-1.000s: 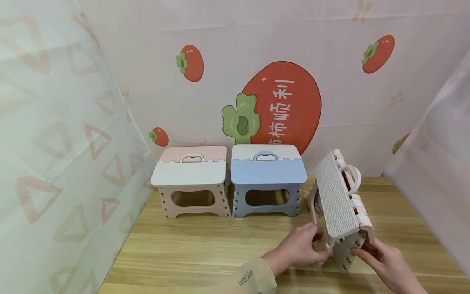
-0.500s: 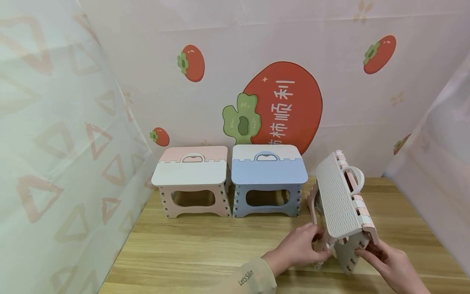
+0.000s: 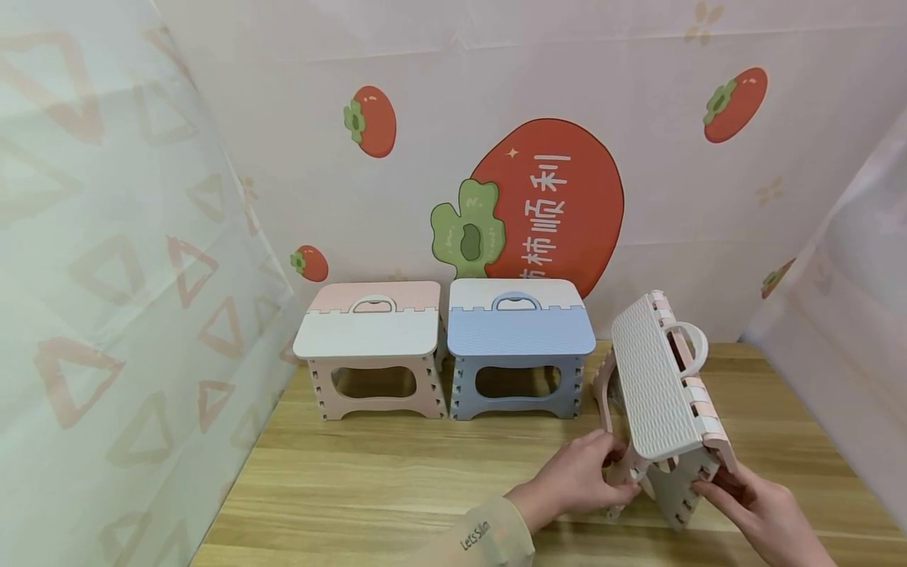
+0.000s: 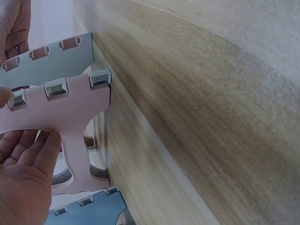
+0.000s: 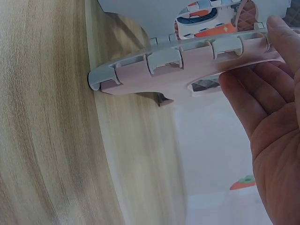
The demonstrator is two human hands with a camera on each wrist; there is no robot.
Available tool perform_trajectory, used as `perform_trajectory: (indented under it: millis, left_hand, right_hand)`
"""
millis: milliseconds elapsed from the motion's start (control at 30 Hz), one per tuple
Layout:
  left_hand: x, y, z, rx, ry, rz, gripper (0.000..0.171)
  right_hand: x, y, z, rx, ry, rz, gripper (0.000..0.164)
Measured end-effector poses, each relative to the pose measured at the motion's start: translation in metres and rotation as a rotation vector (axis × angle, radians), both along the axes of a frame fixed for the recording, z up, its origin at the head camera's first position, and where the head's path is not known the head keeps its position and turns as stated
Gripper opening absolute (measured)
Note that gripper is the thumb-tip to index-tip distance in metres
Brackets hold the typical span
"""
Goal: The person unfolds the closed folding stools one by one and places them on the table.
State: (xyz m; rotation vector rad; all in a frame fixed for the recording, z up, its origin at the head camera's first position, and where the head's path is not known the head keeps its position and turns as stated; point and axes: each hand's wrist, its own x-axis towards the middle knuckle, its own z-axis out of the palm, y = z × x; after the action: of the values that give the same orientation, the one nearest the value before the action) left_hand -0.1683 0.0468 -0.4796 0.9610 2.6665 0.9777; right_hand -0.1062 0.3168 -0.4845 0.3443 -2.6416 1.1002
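Note:
A pink-and-white folding stool (image 3: pixel 655 386) stands half folded at the right of the table, its top bent into a ridge with the white carry handle (image 3: pixel 694 346) sticking out to the right. My left hand (image 3: pixel 577 476) grips the edge of its left pink leg panel (image 4: pixel 77 112), fingers reaching through the cutout in the left wrist view. On the other side my right hand (image 3: pixel 765 512) pinches the right leg panel (image 5: pixel 183 65), thumb on the hinged edge and fingers in the opening. The two panels stand spread apart.
An unfolded pink-and-white stool (image 3: pixel 368 339) and an unfolded blue-and-white stool (image 3: pixel 520 335) stand side by side at the back of the wooden table (image 3: pixel 368 488). Printed cloth walls (image 3: pixel 298 126) enclose the table's back and sides.
My right hand has moved slightly right, drawing the right leg panel outward, so the legs stand wider apart. The stool's handle and ridge have tilted right. My left hand stays in place.

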Motion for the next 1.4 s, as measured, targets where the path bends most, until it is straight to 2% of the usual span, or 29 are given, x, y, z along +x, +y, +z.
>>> perform_trajectory:
  millis: [233, 533, 767, 967, 1400]
  left_hand:
    - [0.000, 0.000, -0.001, 0.000, 0.013, 0.001, 0.036]
    - [-0.001, 0.000, -0.001, 0.000, 0.013, 0.003, 0.034]
    - [-0.002, -0.001, -0.001, 0.000, 0.017, 0.003, 0.035]
    - [-0.001, -0.002, 0.000, 0.000, 0.006, 0.005, 0.034]
    - [-0.001, -0.003, 0.000, 0.006, 0.004, 0.006, 0.033]
  right_hand:
    - [0.000, 0.002, -0.002, -0.011, 0.028, 0.009, 0.036]
    - [0.001, 0.004, -0.001, 0.010, 0.018, -0.021, 0.029]
    - [0.002, 0.008, -0.001, 0.040, -0.029, -0.053, 0.031]
    - [0.002, 0.009, -0.001, 0.037, -0.022, -0.049, 0.031]
    - [0.002, 0.013, 0.000, 0.065, -0.102, -0.093, 0.033]
